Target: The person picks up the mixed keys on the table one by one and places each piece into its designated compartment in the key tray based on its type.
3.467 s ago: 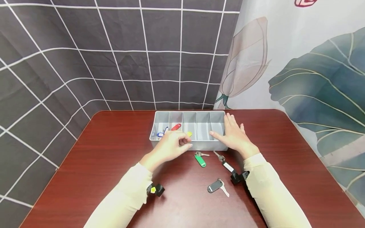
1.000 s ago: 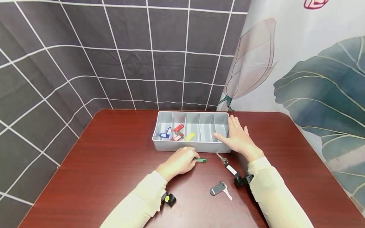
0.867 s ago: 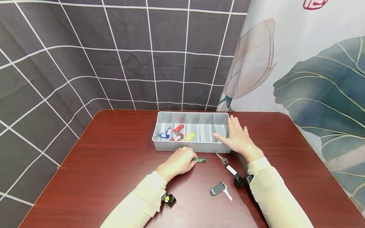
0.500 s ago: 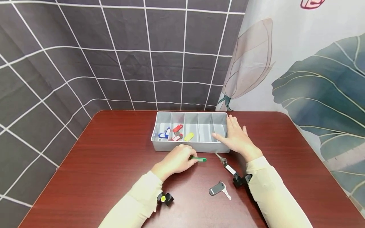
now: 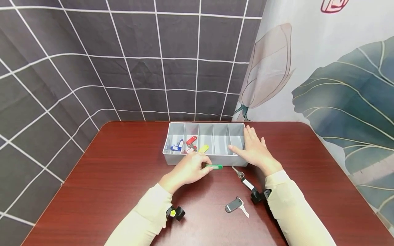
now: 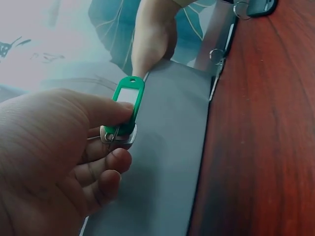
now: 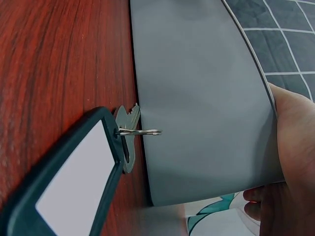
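While the left hand [image 5: 191, 168] pinches the green tag [image 5: 217, 167] between thumb and curled fingers, just in front of the gray box [image 5: 215, 160], the right hand [image 5: 256, 152], well apart, rests straight-fingered on the box's right end, thumb spread to the front rim. Green tag lay on the surface [image 5: 107, 171] 3.5 s ago; now raised. Box compartments from left: blue tags [image 5: 176, 148], red tags [image 5: 191, 140], yellow tag [image 5: 203, 148]. Wide stretch of wood left of the left hand to the surface edge; dark grey tag [image 5: 233, 205] with key nearer the person; black tag [image 5: 248, 185] with key near the box's front-right corner.
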Demonstrator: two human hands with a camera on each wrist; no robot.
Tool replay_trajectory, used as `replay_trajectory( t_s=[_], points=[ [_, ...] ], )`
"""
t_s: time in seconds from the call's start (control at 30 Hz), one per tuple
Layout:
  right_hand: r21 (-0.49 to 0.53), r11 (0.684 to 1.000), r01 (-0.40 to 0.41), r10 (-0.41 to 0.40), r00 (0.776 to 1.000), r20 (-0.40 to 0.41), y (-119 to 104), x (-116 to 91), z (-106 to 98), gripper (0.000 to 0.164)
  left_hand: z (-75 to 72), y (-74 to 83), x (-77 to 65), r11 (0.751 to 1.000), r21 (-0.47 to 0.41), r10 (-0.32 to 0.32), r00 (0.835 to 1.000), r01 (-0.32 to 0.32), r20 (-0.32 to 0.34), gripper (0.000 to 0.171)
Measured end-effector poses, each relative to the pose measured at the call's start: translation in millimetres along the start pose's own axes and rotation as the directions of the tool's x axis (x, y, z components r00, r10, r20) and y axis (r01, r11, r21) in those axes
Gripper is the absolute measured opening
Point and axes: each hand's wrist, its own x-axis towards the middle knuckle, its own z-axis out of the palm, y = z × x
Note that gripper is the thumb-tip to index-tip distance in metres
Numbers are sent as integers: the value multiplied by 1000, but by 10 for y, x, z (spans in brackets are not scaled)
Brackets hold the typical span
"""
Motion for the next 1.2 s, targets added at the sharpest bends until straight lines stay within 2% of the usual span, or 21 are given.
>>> replay_trajectory(
  t_s=[0.3, 0.5, 0.63, 0.97, 1.2],
  points=[
    [3, 1000, -4, 4, 1000, 3, -4, -29, 5, 115, -112, -8, 116, 999, -33, -1, 1000, 0, -31, 7],
    [-1, 1000, 3, -3, 1000, -9, 1, -26, 14, 115, -158, -59, 204, 999, -39, 32, 996, -35, -77, 11],
    [1, 1000, 3, -3, 1000, -7, 10, -15, 11, 116, -189, -103, 275, 999, -40, 28, 994, -32, -104, 10],
    [-2, 1000, 4, -4, 1000, -16, 20, 7, -12, 116, -281, -190, 502, 996, -82, -47, 994, 40, -95, 15],
    [9, 1000, 7, -6, 1000, -12, 18, 6, 6, 115, -311, -211, 625, 989, -91, -128, 989, 120, -80, 17]
  ],
)
